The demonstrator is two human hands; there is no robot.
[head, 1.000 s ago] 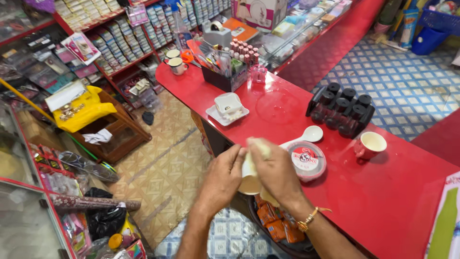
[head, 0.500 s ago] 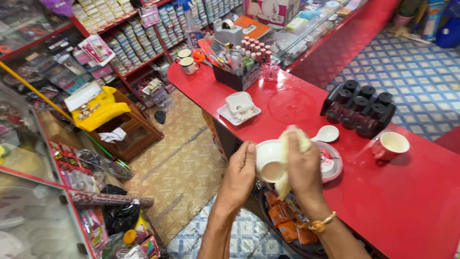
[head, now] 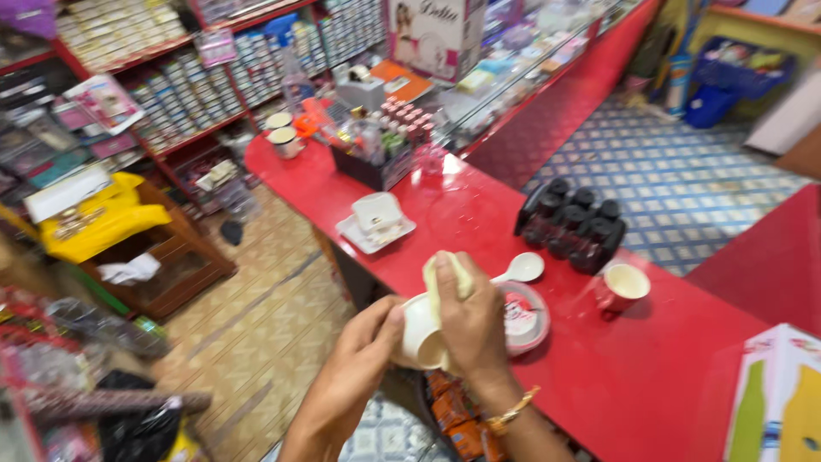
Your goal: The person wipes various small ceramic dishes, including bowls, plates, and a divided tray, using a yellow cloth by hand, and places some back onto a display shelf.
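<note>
My left hand (head: 363, 351) grips a small white cup (head: 421, 334) from the left side, tilted with its mouth facing down toward me. My right hand (head: 470, 321) presses a pale yellow cloth (head: 445, 278) against the cup's outside and rim. A gold bangle sits on my right wrist. Both hands hover at the near edge of a glossy red counter (head: 650, 376). Just right of my right hand lies a round white lid (head: 523, 318) with a red rim, and a white spoon (head: 518, 270) rests beyond it.
On the counter stand a red-and-white cup (head: 624, 287), a black rack of dark jars (head: 573, 224), a white dish on a square saucer (head: 376, 221) and a cluttered organiser (head: 376, 141). Stocked shelves (head: 171, 85) line the left. A carton (head: 774, 398) sits at right.
The view has shifted slightly, and the cup has turned in my hands from mouth-up to mouth-down while the cloth moved over its outside.
</note>
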